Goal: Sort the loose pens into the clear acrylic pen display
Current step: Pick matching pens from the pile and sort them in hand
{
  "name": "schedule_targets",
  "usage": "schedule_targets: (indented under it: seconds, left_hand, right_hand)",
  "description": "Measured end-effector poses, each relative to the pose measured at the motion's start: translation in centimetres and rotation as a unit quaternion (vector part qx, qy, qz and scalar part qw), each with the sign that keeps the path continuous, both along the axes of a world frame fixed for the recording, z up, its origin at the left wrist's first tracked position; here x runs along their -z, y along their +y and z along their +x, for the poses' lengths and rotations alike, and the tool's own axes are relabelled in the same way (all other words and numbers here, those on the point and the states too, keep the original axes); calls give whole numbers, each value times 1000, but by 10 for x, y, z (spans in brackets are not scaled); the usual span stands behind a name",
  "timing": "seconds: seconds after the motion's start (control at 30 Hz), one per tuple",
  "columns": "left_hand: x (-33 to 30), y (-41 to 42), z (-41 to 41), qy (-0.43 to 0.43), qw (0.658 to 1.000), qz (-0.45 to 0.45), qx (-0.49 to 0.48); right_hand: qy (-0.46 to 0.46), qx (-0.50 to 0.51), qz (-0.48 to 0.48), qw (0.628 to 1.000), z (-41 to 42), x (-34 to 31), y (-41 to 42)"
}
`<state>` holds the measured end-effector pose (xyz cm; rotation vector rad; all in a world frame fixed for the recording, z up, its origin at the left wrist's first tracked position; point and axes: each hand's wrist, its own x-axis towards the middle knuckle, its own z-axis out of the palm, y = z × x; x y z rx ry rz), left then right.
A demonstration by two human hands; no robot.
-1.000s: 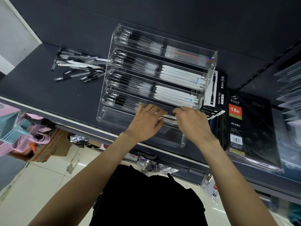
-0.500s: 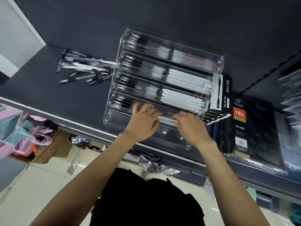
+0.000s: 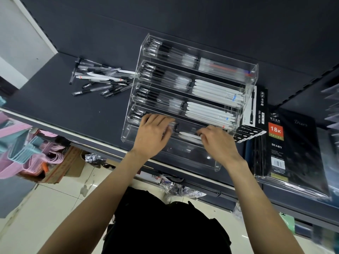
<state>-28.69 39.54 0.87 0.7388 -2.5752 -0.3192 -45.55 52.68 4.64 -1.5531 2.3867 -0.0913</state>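
Note:
The clear acrylic pen display point(image 3: 255, 74) stands tiered on the dark shelf, with black pens in its left compartments and white pens in its right ones. Its lowest front tier looks bare. The loose pens point(image 3: 102, 83) lie in a pile to its left. My left hand point(image 3: 154, 133) rests with its fingers laid over the black pens point(image 3: 135, 116) in the fourth tier's left compartment. My right hand point(image 3: 219, 144) has curled fingers pinching the white pens point(image 3: 189, 135) lying in that tier's right compartment.
A gel ink pen box point(image 3: 258, 109) stands against the display's right side, and wrapped black diaries point(image 3: 286, 143) lie beyond it. The shelf's front edge point(image 3: 73, 133) runs just below the display. Pink and blue hangers point(image 3: 23, 149) hang lower left.
Both hands stay at the fourth tier. My right hand has drawn back to the right, uncovering white pens between the hands. The camera has shifted, so the display sits further right in view.

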Motion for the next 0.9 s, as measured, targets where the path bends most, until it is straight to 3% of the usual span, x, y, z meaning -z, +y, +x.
schedule_targets:
  seconds: [0.17, 0.43, 0.57, 0.67, 0.8, 0.9]
  left_hand:
    - [10, -14, 19, -65, 998, -9, -1]
    - [8, -14, 18, -51, 999, -18, -6]
    - [0, -18, 24, 13, 1000, -5, 27]
    - [-17, -28, 44, 89, 996, -17, 17]
    - [-40, -66, 105, 179, 980, -38, -83]
    - [-42, -111, 154, 208, 959, -1, -193]
  right_hand:
    - [-3, 11, -26, 1000, 6, 0, -4]
    - [7, 15, -105, 994, 23, -13, -6]
    - [13, 0, -199, 980, 40, -27, -16]
    - [-39, -26, -272, 961, 62, -39, -40]
    - [-117, -81, -311, 940, 110, -46, -94]
    - [-129, -120, -290, 941, 150, -37, -146]
